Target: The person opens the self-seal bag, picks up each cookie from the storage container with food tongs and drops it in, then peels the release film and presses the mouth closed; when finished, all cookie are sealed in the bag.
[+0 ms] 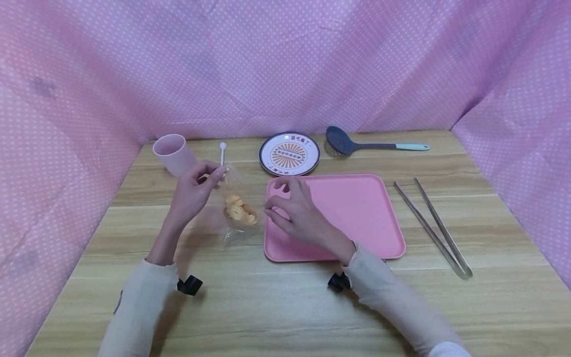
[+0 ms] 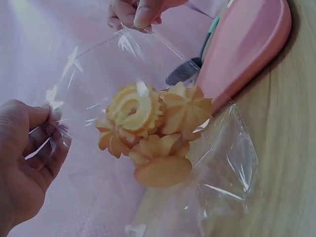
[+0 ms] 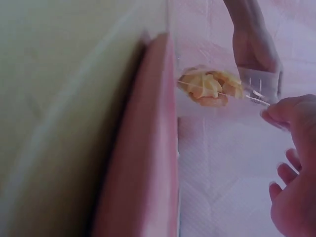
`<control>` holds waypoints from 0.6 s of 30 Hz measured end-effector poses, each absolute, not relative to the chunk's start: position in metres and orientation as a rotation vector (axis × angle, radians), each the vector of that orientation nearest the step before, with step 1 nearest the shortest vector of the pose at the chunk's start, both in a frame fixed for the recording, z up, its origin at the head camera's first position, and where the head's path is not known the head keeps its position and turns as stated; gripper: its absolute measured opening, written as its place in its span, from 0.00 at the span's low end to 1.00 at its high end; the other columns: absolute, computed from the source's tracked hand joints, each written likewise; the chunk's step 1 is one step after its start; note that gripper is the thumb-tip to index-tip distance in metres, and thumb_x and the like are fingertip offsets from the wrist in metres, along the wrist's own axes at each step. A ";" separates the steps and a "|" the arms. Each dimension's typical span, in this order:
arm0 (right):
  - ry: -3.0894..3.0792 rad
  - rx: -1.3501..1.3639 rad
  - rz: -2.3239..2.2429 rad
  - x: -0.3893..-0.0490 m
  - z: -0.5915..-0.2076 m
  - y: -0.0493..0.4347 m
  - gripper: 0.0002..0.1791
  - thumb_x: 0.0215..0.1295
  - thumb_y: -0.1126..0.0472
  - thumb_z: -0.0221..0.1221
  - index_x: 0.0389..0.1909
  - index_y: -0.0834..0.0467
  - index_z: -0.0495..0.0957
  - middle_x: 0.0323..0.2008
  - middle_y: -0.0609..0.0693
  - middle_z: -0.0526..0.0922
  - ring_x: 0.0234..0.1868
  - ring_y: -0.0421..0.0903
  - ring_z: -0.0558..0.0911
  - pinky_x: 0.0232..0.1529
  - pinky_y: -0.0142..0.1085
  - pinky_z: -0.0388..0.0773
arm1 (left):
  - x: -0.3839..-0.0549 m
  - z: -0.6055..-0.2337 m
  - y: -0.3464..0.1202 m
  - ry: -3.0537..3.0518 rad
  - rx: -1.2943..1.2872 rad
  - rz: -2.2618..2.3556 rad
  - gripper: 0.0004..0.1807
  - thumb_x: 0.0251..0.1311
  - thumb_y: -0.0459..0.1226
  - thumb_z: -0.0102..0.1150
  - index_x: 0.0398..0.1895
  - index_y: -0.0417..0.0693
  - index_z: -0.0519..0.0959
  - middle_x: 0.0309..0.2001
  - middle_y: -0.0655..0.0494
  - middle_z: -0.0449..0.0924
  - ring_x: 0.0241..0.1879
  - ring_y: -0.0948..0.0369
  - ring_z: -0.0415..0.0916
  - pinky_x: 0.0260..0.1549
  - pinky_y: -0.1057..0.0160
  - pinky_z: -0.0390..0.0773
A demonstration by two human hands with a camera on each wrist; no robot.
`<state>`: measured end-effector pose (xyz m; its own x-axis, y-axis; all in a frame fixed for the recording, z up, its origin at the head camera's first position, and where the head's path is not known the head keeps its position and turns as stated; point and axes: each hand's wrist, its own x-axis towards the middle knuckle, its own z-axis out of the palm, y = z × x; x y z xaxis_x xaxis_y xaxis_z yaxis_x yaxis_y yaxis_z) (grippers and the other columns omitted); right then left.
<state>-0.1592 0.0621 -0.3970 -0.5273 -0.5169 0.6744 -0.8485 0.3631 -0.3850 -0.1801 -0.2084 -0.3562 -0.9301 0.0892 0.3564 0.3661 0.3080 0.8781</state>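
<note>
A clear plastic bag (image 2: pixel 232 163) with several golden butter cookies (image 2: pixel 136 111) in it hangs above the table between my two hands. My left hand (image 1: pixel 193 191) pinches one upper corner of the bag between thumb and finger. At the other side my right hand (image 1: pixel 299 210), over the left part of the pink tray (image 1: pixel 357 213), pinches the bag's edge with thumb and forefinger. Its other fingers are loosely bent in the right wrist view. The cookies (image 1: pixel 240 210) sit bunched in the bag's middle, some round, some flower-shaped.
Behind my left hand stands a pink cup (image 1: pixel 176 156), beside a small white spoon (image 1: pixel 222 151). A patterned plate (image 1: pixel 289 153) lies behind the tray. Farther right are a slotted spoon (image 1: pixel 341 140) with a mint handle and metal tongs (image 1: pixel 439 233). Pink dotted cloth (image 1: pixel 285 64) surrounds the table.
</note>
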 end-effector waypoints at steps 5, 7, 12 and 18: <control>-2.081 1.259 1.015 -0.165 -0.382 0.080 0.05 0.64 0.68 0.68 0.36 0.57 0.82 0.48 0.60 0.74 0.47 0.56 0.73 0.49 0.50 0.72 | -0.169 -0.341 -0.198 -2.206 -0.449 -1.721 0.10 0.73 0.29 0.59 0.43 0.25 0.79 0.35 0.55 0.82 0.36 0.63 0.79 0.36 0.68 0.82; -2.063 1.292 0.997 -0.165 -0.374 0.088 0.05 0.64 0.69 0.68 0.37 0.58 0.82 0.44 0.57 0.77 0.45 0.54 0.75 0.47 0.48 0.75 | -0.165 -0.335 -0.192 -2.143 -0.469 -1.741 0.08 0.72 0.27 0.59 0.42 0.24 0.79 0.33 0.57 0.82 0.35 0.63 0.79 0.35 0.68 0.82; -2.021 1.360 0.980 -0.164 -0.355 0.109 0.06 0.66 0.72 0.65 0.41 0.62 0.80 0.36 0.52 0.83 0.39 0.47 0.83 0.43 0.41 0.82 | -0.157 -0.323 -0.174 -1.987 -0.550 -1.781 0.05 0.70 0.24 0.59 0.41 0.24 0.78 0.30 0.58 0.82 0.31 0.64 0.79 0.32 0.70 0.83; -1.971 1.347 1.093 -0.160 -0.343 0.127 0.04 0.67 0.70 0.62 0.42 0.64 0.81 0.36 0.51 0.86 0.39 0.46 0.85 0.43 0.38 0.84 | -0.144 -0.310 -0.151 -1.867 -0.623 -1.792 0.02 0.69 0.21 0.57 0.39 0.29 0.80 0.29 0.59 0.83 0.29 0.65 0.81 0.29 0.70 0.83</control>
